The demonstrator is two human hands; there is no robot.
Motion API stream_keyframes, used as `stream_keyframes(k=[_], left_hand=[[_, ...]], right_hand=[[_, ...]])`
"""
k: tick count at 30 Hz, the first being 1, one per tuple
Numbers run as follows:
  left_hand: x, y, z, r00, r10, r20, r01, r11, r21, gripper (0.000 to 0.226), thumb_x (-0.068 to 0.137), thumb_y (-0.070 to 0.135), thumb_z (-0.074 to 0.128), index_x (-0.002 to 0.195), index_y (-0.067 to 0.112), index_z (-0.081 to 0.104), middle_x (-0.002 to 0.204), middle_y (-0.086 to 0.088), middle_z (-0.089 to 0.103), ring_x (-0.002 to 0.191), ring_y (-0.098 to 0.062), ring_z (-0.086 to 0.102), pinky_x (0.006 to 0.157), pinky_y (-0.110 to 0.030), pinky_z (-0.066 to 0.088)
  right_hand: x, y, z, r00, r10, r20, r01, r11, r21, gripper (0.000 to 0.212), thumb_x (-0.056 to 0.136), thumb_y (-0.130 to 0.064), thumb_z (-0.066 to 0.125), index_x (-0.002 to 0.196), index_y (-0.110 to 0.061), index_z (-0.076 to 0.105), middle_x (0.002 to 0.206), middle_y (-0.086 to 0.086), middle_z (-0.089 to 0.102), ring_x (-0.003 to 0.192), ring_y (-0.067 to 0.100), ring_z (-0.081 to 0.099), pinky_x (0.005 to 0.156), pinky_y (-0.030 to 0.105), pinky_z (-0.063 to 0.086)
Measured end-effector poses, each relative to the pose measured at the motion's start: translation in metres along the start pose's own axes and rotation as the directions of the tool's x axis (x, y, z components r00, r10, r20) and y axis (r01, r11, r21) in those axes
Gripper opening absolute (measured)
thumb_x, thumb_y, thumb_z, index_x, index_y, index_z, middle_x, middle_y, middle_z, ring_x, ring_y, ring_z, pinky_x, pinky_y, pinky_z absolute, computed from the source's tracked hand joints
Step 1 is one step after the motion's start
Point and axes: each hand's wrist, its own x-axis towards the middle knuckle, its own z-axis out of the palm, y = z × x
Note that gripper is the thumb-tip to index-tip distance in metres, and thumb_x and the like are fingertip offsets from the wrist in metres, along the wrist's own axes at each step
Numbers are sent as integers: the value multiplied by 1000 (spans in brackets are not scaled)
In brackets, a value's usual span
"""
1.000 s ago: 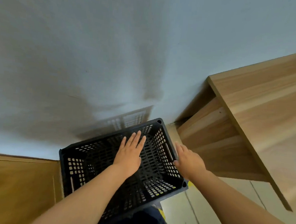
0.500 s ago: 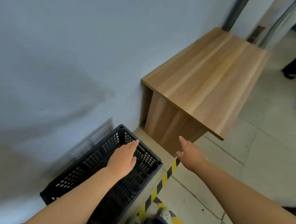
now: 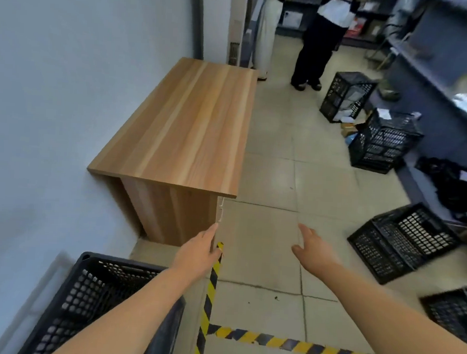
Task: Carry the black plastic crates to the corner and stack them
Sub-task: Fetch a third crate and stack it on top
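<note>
I see five black crates: one (image 3: 93, 302) below my left hand (image 3: 197, 252) by the wall, four (image 3: 399, 240) across the tiled floor (image 3: 270, 179). Both hands are open and empty; right hand (image 3: 314, 250) is apart. One wooden desk (image 3: 186, 124) stands beside the wall.

The scene is evenly and softly lit. A faint sheen is seen on the floor (image 3: 270, 179). Lines are bowed by wide-angle distortion, and edges are smeared by motion blur.
</note>
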Motion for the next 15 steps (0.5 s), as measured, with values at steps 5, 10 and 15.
stream_keyframes(k=[5,10,15], left_hand=[[24,88,45,993,96,69,-98,995,23,67,94,37,44,151,28,9,152,-5,32,122,-21,51,90,-34,46],[44,174,90,983,129,129,-120,990,-74,67,94,36,45,151,29,10,155,-1,27,137,-19,36,108,-39,36],[66,250,138,973,139,184,-115,984,-137,66,94,33,47,150,31,12,154,-1,29,137,-21,34,110,-44,34]], right_hand=[[-22,109,-18,989,142,-29,-139,987,86,63,96,-31,43,150,-17,14,152,9,28,130,28,42,98,37,41],[-43,214,-36,969,241,-57,-232,963,135,62,96,-32,43,150,-16,16,154,6,26,131,26,42,99,36,41],[-51,311,-56,947,312,-72,-296,940,171,62,95,-31,45,149,-17,19,152,7,30,127,26,47,95,37,47]])
